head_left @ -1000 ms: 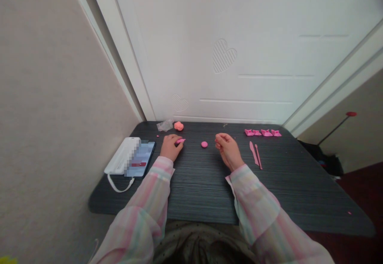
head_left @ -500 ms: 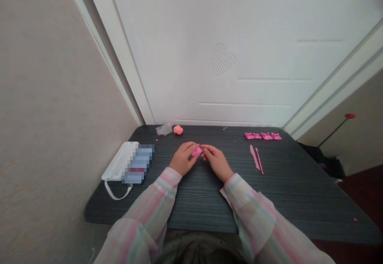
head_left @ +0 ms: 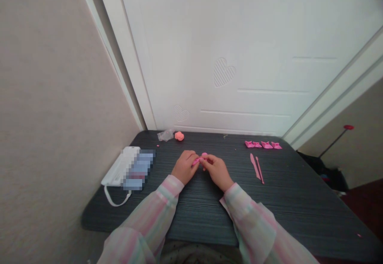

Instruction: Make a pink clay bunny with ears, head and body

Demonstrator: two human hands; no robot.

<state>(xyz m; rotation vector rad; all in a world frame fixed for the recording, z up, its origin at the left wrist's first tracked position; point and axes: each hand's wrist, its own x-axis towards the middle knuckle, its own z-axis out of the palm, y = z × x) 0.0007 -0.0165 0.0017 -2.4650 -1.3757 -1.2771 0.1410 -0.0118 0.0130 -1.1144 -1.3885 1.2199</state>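
My left hand (head_left: 184,167) and my right hand (head_left: 218,170) meet at the middle of the dark table (head_left: 287,204). Their fingertips pinch a small flat piece of pink clay (head_left: 196,161) between them. A small round pink clay ball (head_left: 204,155) shows just behind the fingertips, touching or nearly touching them. Both wrists rest low over the tabletop, in pastel striped sleeves.
Two pink modelling tools (head_left: 256,167) lie right of my hands. Several pink clay shapes (head_left: 263,144) sit in a row at the back right. An orange-pink clay lump (head_left: 179,136) and a clear wrapper (head_left: 165,135) lie at the back left. A white device (head_left: 118,167) with a phone (head_left: 138,169) lies left.
A second ago my hands were apart, the left holding the flat pink piece, the ball lying between them. They have come together at the middle and now both pinch the piece by the ball.
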